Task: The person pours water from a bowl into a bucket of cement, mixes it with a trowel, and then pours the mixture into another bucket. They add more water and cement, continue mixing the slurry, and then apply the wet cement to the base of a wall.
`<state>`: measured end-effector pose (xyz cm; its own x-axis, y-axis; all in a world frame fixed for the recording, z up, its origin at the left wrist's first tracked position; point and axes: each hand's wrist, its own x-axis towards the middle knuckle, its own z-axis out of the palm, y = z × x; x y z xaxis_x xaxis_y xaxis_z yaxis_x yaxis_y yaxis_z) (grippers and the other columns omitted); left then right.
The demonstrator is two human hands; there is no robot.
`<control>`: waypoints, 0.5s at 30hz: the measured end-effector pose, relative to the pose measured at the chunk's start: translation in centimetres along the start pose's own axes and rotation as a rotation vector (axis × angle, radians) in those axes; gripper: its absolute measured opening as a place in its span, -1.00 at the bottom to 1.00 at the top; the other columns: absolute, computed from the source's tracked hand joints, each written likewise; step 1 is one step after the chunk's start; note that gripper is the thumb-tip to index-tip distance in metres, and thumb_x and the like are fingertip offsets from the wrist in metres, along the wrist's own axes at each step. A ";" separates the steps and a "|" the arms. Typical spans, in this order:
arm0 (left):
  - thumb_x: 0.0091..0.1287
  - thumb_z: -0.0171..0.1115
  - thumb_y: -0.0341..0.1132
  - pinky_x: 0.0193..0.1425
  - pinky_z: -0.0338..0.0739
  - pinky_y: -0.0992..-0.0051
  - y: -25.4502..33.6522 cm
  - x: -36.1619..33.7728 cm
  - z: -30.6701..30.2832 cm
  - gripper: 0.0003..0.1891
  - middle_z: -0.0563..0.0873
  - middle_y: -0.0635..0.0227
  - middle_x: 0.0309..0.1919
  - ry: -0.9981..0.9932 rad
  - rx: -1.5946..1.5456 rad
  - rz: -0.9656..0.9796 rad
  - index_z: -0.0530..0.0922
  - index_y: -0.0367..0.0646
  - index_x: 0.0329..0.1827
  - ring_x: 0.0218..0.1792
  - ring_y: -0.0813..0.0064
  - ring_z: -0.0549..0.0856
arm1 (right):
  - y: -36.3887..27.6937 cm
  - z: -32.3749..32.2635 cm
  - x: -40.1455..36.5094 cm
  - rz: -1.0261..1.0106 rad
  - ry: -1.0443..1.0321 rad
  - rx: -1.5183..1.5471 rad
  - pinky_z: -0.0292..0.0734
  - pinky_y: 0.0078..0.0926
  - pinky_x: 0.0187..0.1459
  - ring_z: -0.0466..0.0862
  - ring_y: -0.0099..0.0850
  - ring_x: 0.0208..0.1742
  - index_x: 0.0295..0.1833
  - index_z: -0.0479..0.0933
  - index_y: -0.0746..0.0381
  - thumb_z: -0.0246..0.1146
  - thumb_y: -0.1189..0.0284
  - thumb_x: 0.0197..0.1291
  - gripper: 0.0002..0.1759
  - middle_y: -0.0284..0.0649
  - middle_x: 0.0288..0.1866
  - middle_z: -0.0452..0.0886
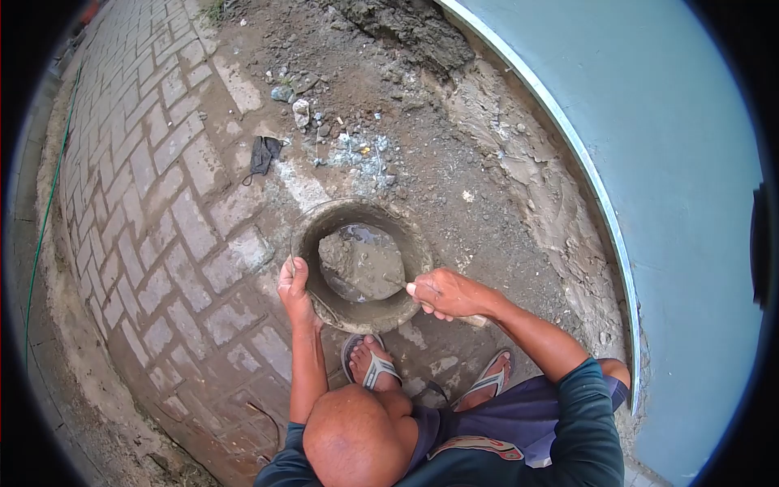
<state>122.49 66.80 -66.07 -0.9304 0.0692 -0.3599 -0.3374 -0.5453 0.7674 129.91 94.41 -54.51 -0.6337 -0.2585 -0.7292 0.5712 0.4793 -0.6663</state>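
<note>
A round bucket, its walls caked with grey mud, stands on the ground in front of my feet. Inside lies wet grey mortar with a little water at its far side. My left hand is closed on the bucket's left rim, thumb on top. My right hand wraps around the handle of a trowel at the right rim. The trowel's blade reaches into the bucket and looks coated in mortar, so its outline is hard to make out.
A blue-grey wall with a pale edge strip curves along the right. Herringbone pavers cover the left. Beyond the bucket are a black cloth mask, stones and bluish rubble. A green hose runs far left.
</note>
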 end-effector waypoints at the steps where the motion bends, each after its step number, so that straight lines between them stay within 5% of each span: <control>1: 0.45 0.32 -0.14 -0.03 0.59 0.52 -0.1 -0.2 0.1 -0.64 0.72 0.37 -0.08 -0.013 -0.016 0.005 0.58 -0.24 0.10 -0.14 0.55 0.68 | -0.6 0.0 -0.4 -0.013 -0.010 0.026 0.51 -0.45 -0.53 0.57 -0.51 -0.54 -0.28 0.49 0.34 -0.03 0.01 0.52 -0.43 -0.27 -0.47 0.54; 7: 0.47 0.30 -0.12 -0.05 0.56 0.54 0.2 -0.4 0.2 -0.71 0.69 0.44 -0.16 0.034 0.034 0.004 0.57 -0.18 -0.04 -0.19 0.61 0.65 | -3.2 -2.3 -2.4 -0.074 -0.101 0.252 0.50 -0.50 -0.57 0.57 -0.54 -0.54 -0.23 0.51 0.34 0.02 0.00 0.52 -0.43 -0.30 -0.46 0.54; 11: 0.49 0.27 -0.11 -0.06 0.54 0.56 0.5 -0.3 0.2 -0.73 0.69 0.41 -0.16 0.004 0.097 0.044 0.55 -0.16 -0.09 -0.17 0.61 0.64 | -4.3 -7.3 -0.9 -0.142 -0.212 0.770 0.43 -0.59 -0.74 0.52 -0.59 -0.66 -0.15 0.55 0.35 0.08 0.07 0.53 -0.50 -0.32 -0.51 0.54; 15: 0.49 0.25 -0.13 0.05 0.52 0.54 1.7 -0.7 1.6 -0.68 0.68 0.37 -0.03 -0.020 0.072 0.019 0.52 -0.19 0.09 -0.04 0.57 0.64 | -0.6 -16.0 4.4 -0.370 -0.255 1.321 0.43 -0.68 -0.74 0.43 -0.68 -0.67 -0.06 0.46 0.31 0.00 0.09 0.56 -0.55 -0.39 -0.47 0.45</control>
<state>122.33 67.22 -63.69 -0.9393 0.0760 -0.3345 -0.3279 -0.4853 0.8105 118.44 106.43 -54.80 -0.8245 -0.4072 -0.3929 0.5476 -0.7493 -0.3724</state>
